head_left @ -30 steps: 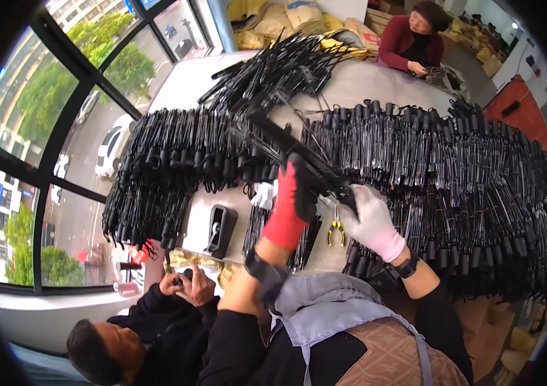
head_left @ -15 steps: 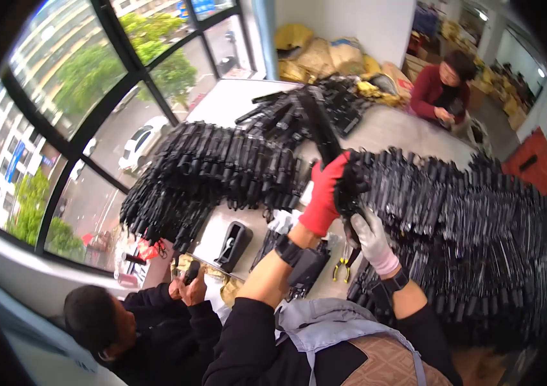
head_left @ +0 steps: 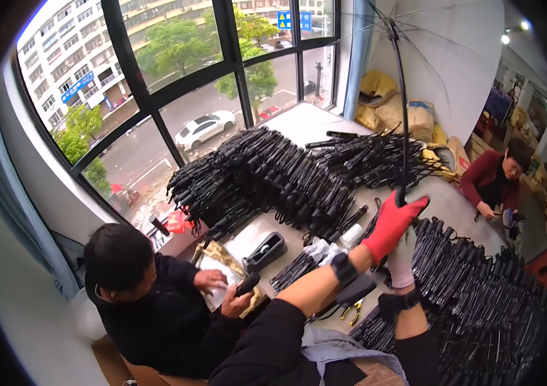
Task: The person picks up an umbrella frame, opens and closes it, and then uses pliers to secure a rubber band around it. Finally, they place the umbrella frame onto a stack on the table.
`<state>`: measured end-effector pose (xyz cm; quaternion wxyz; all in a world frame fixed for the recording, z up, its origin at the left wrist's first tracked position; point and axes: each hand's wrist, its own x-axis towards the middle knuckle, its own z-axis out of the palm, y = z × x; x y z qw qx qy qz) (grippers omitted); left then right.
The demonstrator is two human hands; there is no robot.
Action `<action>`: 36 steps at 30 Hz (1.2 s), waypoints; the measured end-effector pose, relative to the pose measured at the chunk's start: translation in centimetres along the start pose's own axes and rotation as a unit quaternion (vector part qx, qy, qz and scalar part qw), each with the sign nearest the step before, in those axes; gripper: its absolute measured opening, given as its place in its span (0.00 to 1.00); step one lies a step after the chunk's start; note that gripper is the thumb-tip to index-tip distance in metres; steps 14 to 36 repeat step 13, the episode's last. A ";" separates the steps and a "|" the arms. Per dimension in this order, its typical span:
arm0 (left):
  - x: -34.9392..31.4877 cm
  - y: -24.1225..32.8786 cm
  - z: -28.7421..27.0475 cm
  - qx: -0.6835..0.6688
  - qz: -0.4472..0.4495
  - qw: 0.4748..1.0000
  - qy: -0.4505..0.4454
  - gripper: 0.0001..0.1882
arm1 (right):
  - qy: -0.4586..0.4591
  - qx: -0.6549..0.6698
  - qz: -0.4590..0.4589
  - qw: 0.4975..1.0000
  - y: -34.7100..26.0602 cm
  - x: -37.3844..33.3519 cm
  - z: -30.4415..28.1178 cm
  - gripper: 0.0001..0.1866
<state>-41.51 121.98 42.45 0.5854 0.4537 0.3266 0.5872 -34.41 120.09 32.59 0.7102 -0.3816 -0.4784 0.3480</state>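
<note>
My left hand (head_left: 390, 224), in a red glove, is closed around the lower shaft of a black umbrella frame (head_left: 401, 116). The frame stands upright above the table, and its thin ribs spread out at the top. My right hand (head_left: 403, 262), in a whitish glove, sits just below the red glove at the frame's bottom end, partly hidden by it. Both hands hover over rows of folded black umbrella frames (head_left: 473, 276) lying on the grey table (head_left: 450, 202).
More black frames (head_left: 267, 174) are heaped along the window side. A black tape dispenser (head_left: 264, 251) and yellow-handled pliers (head_left: 352, 311) lie near me. One person in black (head_left: 151, 302) sits at my left holding a handle, another in red (head_left: 498, 180) sits far right. Sacks (head_left: 383, 96) stand behind.
The frame has gone from lying low over the piles to standing upright with its ribs spread. Both hands rose with it, and my view tilted up toward the window.
</note>
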 end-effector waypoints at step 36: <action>-2.0 -0.4 1.2 -0.052 0.031 0.997 -0.053 0.14 | -0.121 -0.033 0.175 0.977 -6.6 -0.8 -3.3 0.22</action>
